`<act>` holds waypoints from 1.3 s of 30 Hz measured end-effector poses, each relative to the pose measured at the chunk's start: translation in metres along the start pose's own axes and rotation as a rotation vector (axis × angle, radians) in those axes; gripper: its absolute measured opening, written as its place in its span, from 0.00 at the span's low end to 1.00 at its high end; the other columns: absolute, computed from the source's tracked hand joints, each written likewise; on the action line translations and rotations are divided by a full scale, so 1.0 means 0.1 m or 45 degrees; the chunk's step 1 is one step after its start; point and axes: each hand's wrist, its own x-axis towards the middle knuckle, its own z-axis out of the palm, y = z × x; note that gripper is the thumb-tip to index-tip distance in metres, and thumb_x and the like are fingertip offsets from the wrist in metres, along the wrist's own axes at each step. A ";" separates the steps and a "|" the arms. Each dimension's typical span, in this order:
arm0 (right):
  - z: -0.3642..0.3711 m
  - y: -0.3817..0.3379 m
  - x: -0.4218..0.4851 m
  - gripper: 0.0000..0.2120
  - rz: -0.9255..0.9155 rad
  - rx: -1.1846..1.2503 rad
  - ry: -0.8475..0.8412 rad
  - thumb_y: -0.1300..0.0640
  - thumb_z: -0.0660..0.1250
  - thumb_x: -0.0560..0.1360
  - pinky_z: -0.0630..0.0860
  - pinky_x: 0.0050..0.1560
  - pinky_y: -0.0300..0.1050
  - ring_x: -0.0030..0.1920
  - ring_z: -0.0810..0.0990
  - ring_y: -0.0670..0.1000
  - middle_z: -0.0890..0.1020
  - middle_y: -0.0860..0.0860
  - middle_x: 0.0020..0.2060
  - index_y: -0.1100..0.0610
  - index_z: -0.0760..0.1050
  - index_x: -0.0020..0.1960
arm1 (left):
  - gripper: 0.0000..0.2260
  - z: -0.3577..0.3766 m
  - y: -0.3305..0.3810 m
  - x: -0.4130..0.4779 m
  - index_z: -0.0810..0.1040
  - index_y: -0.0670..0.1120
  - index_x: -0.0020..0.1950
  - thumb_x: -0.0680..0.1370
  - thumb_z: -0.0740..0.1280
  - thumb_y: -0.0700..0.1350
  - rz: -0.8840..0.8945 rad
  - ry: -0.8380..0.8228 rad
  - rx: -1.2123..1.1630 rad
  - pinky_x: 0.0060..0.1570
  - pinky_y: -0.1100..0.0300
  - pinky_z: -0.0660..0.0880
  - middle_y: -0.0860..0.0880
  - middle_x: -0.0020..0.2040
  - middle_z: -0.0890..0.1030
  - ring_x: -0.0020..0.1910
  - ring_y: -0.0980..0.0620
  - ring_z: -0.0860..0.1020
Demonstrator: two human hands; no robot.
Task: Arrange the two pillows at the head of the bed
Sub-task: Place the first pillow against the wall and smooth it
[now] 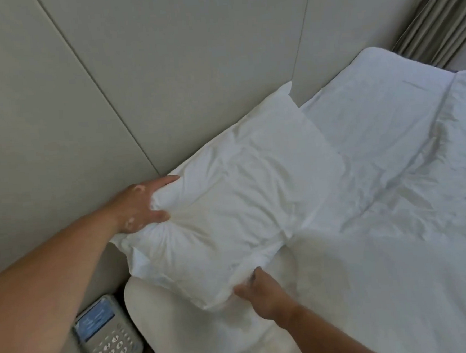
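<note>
Left hand (143, 204) pinches a fold of the pillow (235, 192) at its short end beside the headboard (142, 72); thumb on top, fingers curled behind the cloth. Right hand (259, 295) grips the pillow's near corner, fingers closed on the fabric, thumb underneath. Both hands hold the same pillow. Pillow white, creased, lying flat at the head of the bed (383, 248), its long side along the headboard, far corner touching it. It sits at the bed's left corner, the near end overhanging the mattress edge a little. Second pillow (381, 105) lies farther along the head edge, just beside the first. Phone (105, 339) below the bed's corner. Curtain (441, 15) past the far end.
</note>
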 end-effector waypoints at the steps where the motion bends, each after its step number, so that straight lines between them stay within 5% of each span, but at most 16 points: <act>1: -0.06 -0.03 0.03 0.11 -0.014 -0.144 -0.055 0.48 0.72 0.76 0.76 0.58 0.46 0.54 0.80 0.50 0.81 0.48 0.49 0.53 0.74 0.49 | 0.37 0.03 -0.04 0.00 0.59 0.78 0.63 0.70 0.77 0.48 -0.013 0.017 -0.001 0.46 0.62 0.71 0.54 0.46 0.81 0.43 0.55 0.79; 4: -0.37 -0.26 0.11 0.13 -0.166 -0.732 -0.196 0.48 0.71 0.77 0.73 0.61 0.43 0.57 0.81 0.51 0.84 0.51 0.53 0.55 0.81 0.56 | 0.38 0.09 -0.19 0.04 0.61 0.71 0.73 0.71 0.76 0.48 -0.031 0.051 0.050 0.56 0.62 0.68 0.54 0.68 0.77 0.63 0.49 0.77; 6: -0.73 -0.55 0.20 0.19 -0.267 -0.894 0.015 0.48 0.71 0.76 0.73 0.62 0.42 0.62 0.81 0.51 0.84 0.50 0.60 0.52 0.79 0.65 | 0.37 0.11 -0.30 0.05 0.58 0.75 0.68 0.71 0.76 0.49 -0.022 0.044 0.090 0.59 0.62 0.66 0.54 0.75 0.71 0.69 0.49 0.73; 8: -1.14 -0.92 0.33 0.23 -0.412 -0.876 0.319 0.48 0.71 0.76 0.75 0.63 0.46 0.63 0.80 0.52 0.82 0.49 0.62 0.49 0.74 0.70 | 0.36 0.16 -0.35 0.04 0.56 0.76 0.65 0.72 0.75 0.49 -0.006 0.032 0.106 0.58 0.63 0.64 0.54 0.76 0.69 0.70 0.50 0.72; 11: -1.69 -1.50 0.63 0.31 -0.638 -1.134 0.548 0.52 0.70 0.77 0.74 0.66 0.51 0.70 0.73 0.53 0.73 0.48 0.72 0.49 0.65 0.77 | 0.40 0.29 -0.45 0.03 0.54 0.68 0.76 0.73 0.75 0.49 -0.033 0.026 0.096 0.60 0.63 0.65 0.51 0.75 0.69 0.69 0.49 0.72; 16: -1.93 -2.14 1.23 0.46 -0.742 -1.847 0.413 0.53 0.73 0.75 0.66 0.72 0.57 0.83 0.49 0.54 0.51 0.46 0.83 0.49 0.48 0.83 | 0.44 0.46 -0.61 0.05 0.50 0.64 0.78 0.72 0.75 0.51 -0.103 -0.008 0.083 0.66 0.56 0.68 0.47 0.69 0.72 0.66 0.48 0.74; 19: -1.76 -2.20 1.51 0.53 -0.625 -1.973 0.273 0.51 0.75 0.73 0.53 0.76 0.68 0.83 0.45 0.53 0.52 0.45 0.83 0.49 0.41 0.84 | 0.44 0.55 -0.61 0.06 0.49 0.61 0.80 0.73 0.75 0.50 -0.122 0.014 0.080 0.63 0.58 0.69 0.47 0.66 0.72 0.63 0.47 0.75; 21: -1.63 -2.10 1.61 0.49 -0.566 -1.961 0.225 0.52 0.74 0.74 0.48 0.75 0.72 0.81 0.54 0.53 0.63 0.47 0.80 0.49 0.46 0.84 | 0.44 0.63 -0.62 0.04 0.49 0.61 0.80 0.73 0.74 0.51 -0.132 0.037 0.085 0.62 0.58 0.71 0.49 0.67 0.71 0.62 0.48 0.77; 25: -1.47 -1.89 1.62 0.22 -0.653 -2.045 0.289 0.51 0.69 0.76 0.60 0.71 0.63 0.68 0.72 0.53 0.80 0.46 0.61 0.47 0.72 0.69 | 0.43 0.70 -0.67 -0.07 0.50 0.65 0.79 0.73 0.74 0.53 -0.155 0.030 0.084 0.60 0.58 0.72 0.49 0.66 0.73 0.59 0.48 0.79; 28: -1.49 -1.96 1.52 0.07 -0.738 -1.908 0.394 0.54 0.66 0.78 0.66 0.60 0.54 0.59 0.76 0.54 0.76 0.45 0.45 0.48 0.77 0.56 | 0.40 0.58 -0.69 -0.12 0.56 0.66 0.78 0.72 0.75 0.51 -0.157 0.048 -0.009 0.61 0.58 0.70 0.49 0.65 0.75 0.64 0.48 0.76; 33: -1.73 -2.20 1.30 0.04 -0.856 -1.720 0.516 0.57 0.66 0.77 0.65 0.49 0.50 0.54 0.77 0.57 0.81 0.51 0.46 0.54 0.80 0.50 | 0.38 0.15 -0.50 -0.21 0.62 0.64 0.77 0.71 0.76 0.50 -0.100 0.159 -0.002 0.62 0.57 0.70 0.50 0.67 0.75 0.64 0.47 0.76; 39: -1.57 -2.34 1.22 0.02 -0.996 -1.559 0.715 0.58 0.68 0.74 0.65 0.44 0.50 0.45 0.75 0.57 0.74 0.48 0.36 0.55 0.78 0.42 | 0.39 -0.29 -0.63 -0.40 0.61 0.65 0.76 0.70 0.77 0.53 -0.113 0.313 0.227 0.58 0.52 0.74 0.52 0.62 0.75 0.59 0.46 0.77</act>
